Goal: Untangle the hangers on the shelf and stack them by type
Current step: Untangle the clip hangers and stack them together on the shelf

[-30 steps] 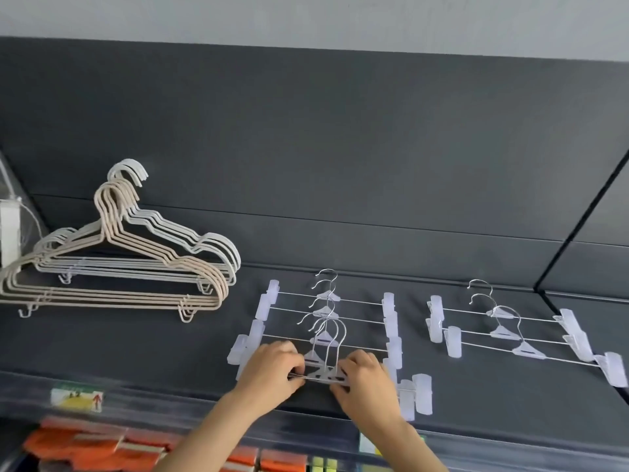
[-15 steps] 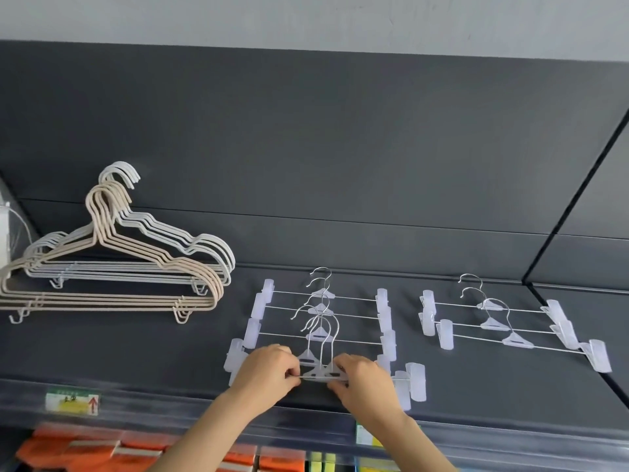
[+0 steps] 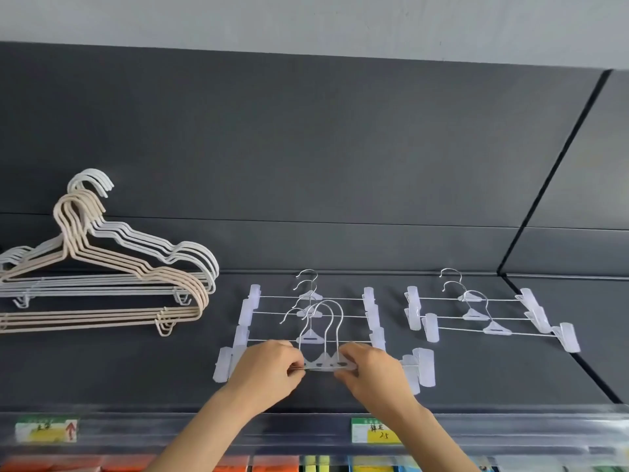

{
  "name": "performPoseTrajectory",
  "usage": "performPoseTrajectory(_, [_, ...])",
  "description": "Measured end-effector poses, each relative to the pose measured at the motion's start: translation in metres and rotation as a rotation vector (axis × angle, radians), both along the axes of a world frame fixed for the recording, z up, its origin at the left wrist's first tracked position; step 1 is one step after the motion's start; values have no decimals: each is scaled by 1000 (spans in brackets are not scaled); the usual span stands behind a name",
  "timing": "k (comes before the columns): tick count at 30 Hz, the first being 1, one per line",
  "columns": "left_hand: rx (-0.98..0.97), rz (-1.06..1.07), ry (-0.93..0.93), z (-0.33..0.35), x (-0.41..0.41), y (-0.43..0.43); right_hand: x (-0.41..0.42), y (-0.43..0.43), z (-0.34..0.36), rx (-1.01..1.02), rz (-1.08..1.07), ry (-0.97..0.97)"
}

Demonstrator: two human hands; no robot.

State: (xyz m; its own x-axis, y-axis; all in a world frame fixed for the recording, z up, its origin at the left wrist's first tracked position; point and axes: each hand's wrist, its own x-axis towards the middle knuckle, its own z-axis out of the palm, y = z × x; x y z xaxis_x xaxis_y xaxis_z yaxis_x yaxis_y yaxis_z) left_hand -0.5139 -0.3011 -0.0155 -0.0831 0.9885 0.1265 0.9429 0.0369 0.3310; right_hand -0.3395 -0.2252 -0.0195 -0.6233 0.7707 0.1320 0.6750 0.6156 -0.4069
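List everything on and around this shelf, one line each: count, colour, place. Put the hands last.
shelf: one, dark grey, spans the view.
white coat hangers: about four, white, back left.
beige coat hangers: about four, beige, overlapping the white stack's front.
middle clip hangers: about four, clear clips, metal hooks, mid-shelf.
held clip hangers: two, same kind, front of that row.
right clip hangers: three, same kind, right side.
price labels: two, green-yellow, on the front rail.
packs: several, orange, yellow, blue, below the rail.
left hand: one, pinching the held pair's left.
right hand: one, pinching its right.
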Motion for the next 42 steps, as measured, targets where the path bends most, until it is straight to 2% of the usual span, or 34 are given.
performPoseTrajectory(11, [28, -153, 20, 13, 104, 62, 108, 47, 10, 62, -150, 94])
performPoseTrajectory(21, [-14, -136, -80, -8, 241, 147, 240, 132, -9, 18, -194, 0])
performPoseTrajectory(27, [-68, -81, 1, -18, 268, 168, 260, 161, -15, 10, -125, -121])
performPoseTrajectory(36, [49, -41, -12, -21, 273, 158, 269, 149, -12, 47, -113, -73])
performPoseTrajectory(42, [22, -37, 33, -24, 273, 146, 266, 136, -17, -66, -147, -103])
